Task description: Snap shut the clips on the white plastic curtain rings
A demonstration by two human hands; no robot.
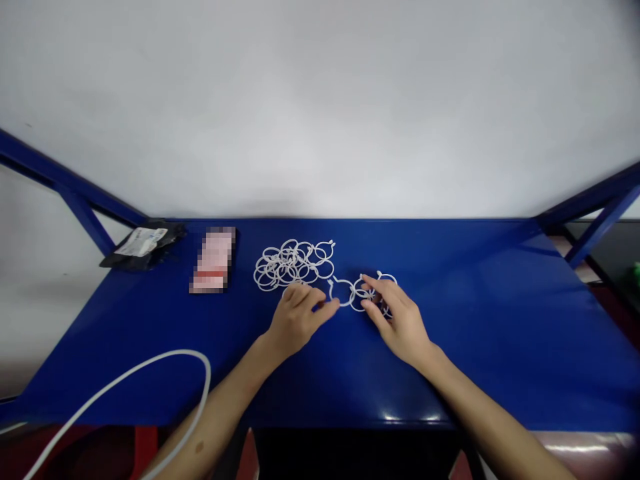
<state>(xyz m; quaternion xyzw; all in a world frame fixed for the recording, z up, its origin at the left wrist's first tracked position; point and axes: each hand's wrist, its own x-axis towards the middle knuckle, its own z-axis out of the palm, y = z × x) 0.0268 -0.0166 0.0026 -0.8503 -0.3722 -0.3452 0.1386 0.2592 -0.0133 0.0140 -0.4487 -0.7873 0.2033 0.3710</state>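
Note:
A heap of several white plastic rings [293,263] lies on the blue table [475,320] at centre back. My left hand [296,320] rests just below it, fingers curled, with thumb and forefinger pinched on one open white ring [343,291]. My right hand [397,320] lies to the right of that ring, fingers bent over a small cluster of linked white rings [373,293] and touching them. Both forearms reach in from the near edge.
A pink and white packet [214,260] lies left of the heap. A black bag with a white label [143,245] sits at the far left corner. A white cable [150,373] loops over the near left edge. Blue frame bars [75,193] slope down on both sides.

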